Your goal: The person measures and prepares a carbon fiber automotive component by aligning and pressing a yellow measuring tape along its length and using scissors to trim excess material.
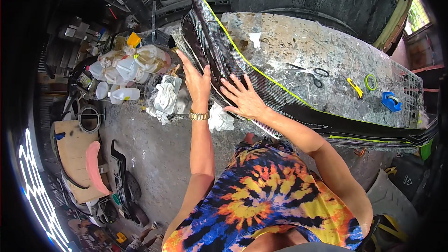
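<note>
A long, curved black panel with a woven carbon-fibre look [205, 23] lies along the near side of the worktable [298, 42]. Yellow-green tape [235, 49] lines its far edge. My left hand [196, 81] rests at the panel's near left edge, fingers stretched out and thumb apart, with a gold watch [199, 115] on the wrist. Flat on the black weave lies my right hand [245, 98], its fingers spread. Neither hand holds anything. Just below them, a crumpled white cloth or paper [220, 117] hangs by the table edge.
Scissors [318, 77], a yellow utility knife [354, 87], a green tape roll [371, 82] and a blue tape dispenser [391, 101] lie beyond the panel. To the left stand several plastic jugs [132, 70] and a tub with white cloth [168, 93]. Car parts [125, 184] sit on the floor.
</note>
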A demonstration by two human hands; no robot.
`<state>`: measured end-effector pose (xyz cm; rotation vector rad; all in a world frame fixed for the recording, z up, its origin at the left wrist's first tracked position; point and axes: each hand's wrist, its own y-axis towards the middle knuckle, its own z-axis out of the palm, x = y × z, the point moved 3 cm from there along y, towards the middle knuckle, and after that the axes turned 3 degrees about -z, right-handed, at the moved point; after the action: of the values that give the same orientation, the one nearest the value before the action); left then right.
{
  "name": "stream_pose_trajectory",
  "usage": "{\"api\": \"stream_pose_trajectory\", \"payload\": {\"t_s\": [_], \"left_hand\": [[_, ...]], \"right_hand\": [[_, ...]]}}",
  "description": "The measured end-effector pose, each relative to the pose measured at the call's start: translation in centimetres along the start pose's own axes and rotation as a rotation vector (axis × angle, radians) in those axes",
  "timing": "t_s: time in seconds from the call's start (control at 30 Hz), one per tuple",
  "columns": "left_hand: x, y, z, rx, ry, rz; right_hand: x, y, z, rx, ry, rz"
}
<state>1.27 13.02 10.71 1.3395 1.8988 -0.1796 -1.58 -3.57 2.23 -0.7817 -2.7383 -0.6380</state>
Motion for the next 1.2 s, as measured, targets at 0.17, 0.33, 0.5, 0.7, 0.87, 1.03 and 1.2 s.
{"api": "stream_pose_trajectory", "payload": {"t_s": [0.17,0.33,0.5,0.7,0.87,1.03,1.2], "left_hand": [[0.4,-0.6,0.1,-0.038,0.02,0.02],[1.7,-4.9,1.5,-0.018,-0.075,-0.042],[2.1,-7.3,2.2,0.033,-0.098,-0.192],[2.9,-7.5,2.4,0.018,-0.123,-0.236],[2.8,-7.5,2.3,0.016,-0.125,-0.242],[3.0,-7.3,2.1,0.064,-0.173,-0.258],[2.6,-7.2,1.8,0.052,-0.191,-0.331]], "right_hand": [[-0.2,0.2,-0.7,0.035,-0.005,-0.029],[-1.0,-1.1,-1.7,0.053,0.033,-0.05],[-0.6,-1.7,-1.2,0.072,0.047,-0.035],[-0.4,-1.3,-1.0,0.11,0.038,-0.015],[-1.6,0.4,-2.5,-0.01,0.049,0.055],[-1.7,1.7,-2.0,0.031,-0.006,-0.022],[-0.9,1.6,-1.3,0.058,-0.019,-0.047]]}}
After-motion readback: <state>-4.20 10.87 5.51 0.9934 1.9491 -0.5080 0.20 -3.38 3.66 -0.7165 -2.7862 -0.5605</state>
